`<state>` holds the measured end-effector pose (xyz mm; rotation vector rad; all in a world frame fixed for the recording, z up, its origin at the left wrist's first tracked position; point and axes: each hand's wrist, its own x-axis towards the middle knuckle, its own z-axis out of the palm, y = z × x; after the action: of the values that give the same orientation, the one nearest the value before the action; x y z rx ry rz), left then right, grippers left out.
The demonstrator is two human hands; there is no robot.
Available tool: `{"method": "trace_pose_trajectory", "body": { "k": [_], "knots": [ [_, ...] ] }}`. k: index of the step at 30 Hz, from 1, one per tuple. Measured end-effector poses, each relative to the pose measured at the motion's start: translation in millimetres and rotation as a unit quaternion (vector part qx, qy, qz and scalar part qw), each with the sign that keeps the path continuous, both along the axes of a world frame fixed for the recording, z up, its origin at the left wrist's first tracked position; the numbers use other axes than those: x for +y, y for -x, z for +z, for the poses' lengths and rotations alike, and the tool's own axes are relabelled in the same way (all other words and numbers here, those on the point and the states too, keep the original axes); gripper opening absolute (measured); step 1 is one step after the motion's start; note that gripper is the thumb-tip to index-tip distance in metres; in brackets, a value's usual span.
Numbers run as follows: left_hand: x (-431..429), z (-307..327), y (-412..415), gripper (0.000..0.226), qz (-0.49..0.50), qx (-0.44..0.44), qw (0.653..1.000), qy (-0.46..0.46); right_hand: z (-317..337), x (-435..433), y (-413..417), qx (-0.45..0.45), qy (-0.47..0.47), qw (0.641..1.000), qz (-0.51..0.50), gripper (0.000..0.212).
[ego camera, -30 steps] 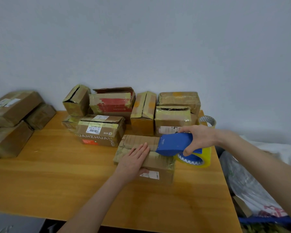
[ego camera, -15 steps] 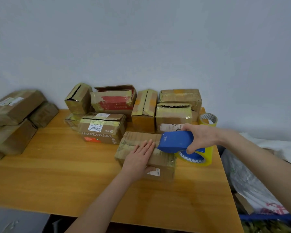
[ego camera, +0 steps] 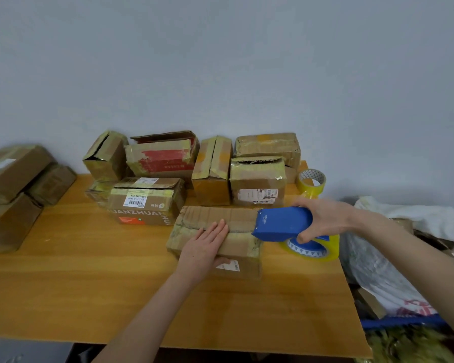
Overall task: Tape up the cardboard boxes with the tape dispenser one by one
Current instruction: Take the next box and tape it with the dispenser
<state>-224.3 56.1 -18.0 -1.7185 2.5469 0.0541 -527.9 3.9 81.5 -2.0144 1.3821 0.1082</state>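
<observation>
Nearest in, two bare forearms reach over the front edge of the wooden table [ego camera: 89, 284]. One left hand [ego camera: 203, 248] lies flat, fingers straight and together, pressing on top of the cardboard box [ego camera: 215, 214] that sits mid-table, long side across. One right hand [ego camera: 323, 218] comes in from the right, fingers and thumb wrapped round the blue tape dispenser [ego camera: 283, 222]. The dispenser's front edge meets the box's right end, and its yellow tape roll [ego camera: 313, 251] sits just past that end.

Behind, seven more boxes crowd the back of the table:
- a labelled brown box [ego camera: 147, 203] just beside the worked one
- a small taped box [ego camera: 97, 191] tucked at its left
- a tilted box [ego camera: 105, 155]
- a red-printed box [ego camera: 163, 161] with a flap up
- an upright box [ego camera: 212, 169]
- a white-label box [ego camera: 257, 182]
- a top box [ego camera: 268, 145] above and behind the white-label one

One spare tape roll [ego camera: 311, 182] stands at the far right corner. Off the table's left lies a pile of boxes [ego camera: 11, 171], three or perhaps four, since the frame edge cuts it. White plastic bags [ego camera: 378, 271] heap at the right, hard against the table's side.
</observation>
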Motion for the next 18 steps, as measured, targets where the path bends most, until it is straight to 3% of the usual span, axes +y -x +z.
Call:
{"method": "trace_pose_trajectory", "body": {
  "k": [5,11,18],
  "knots": [
    [-1,3,-13,0.086,-0.022,0.037,0.999,0.011,-18,6,-4,-0.012,-0.007,1.000,-0.009,0.060],
    [5,14,25,0.107,-0.019,-0.011,0.999,-0.030,-26,13,-5,0.013,0.006,1.000,-0.009,0.063],
    [7,4,35,0.086,-0.029,-0.017,0.999,-0.006,-33,22,0,-0.018,0.006,0.999,-0.034,0.067]
  ]
}}
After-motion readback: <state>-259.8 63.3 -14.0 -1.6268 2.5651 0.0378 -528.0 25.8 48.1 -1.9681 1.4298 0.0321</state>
